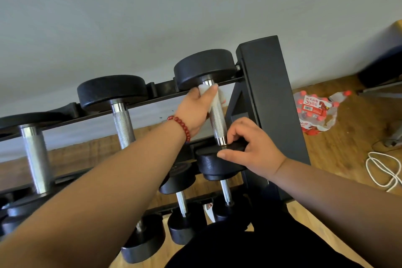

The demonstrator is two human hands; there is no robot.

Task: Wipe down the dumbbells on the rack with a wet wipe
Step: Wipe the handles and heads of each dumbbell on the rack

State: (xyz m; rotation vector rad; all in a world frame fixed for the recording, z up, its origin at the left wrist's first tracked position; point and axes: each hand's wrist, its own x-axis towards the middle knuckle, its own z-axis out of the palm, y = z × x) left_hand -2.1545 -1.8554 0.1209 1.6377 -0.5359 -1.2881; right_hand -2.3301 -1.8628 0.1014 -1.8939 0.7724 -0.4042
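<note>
Centre-right of frame, the end dumbbell (218,124) atop the rack (267,93) looks heavy & rigid w/ a knurled handle, so the right hand (250,148) clasps its near head while the left hand (195,109) wraps the limp wet wipe (214,98) round the handle's far end.

The dumbbell (204,67) has matt black heads with a pebbled, rubbery look. Its handle (218,122) is bright metal, with rough knurling between smooth polished collars. The wet wipe (203,90) is thin white cloth. The rack (267,98) is matt black metal, and the floor (339,159) is smooth, lightly glossy wood.
</note>
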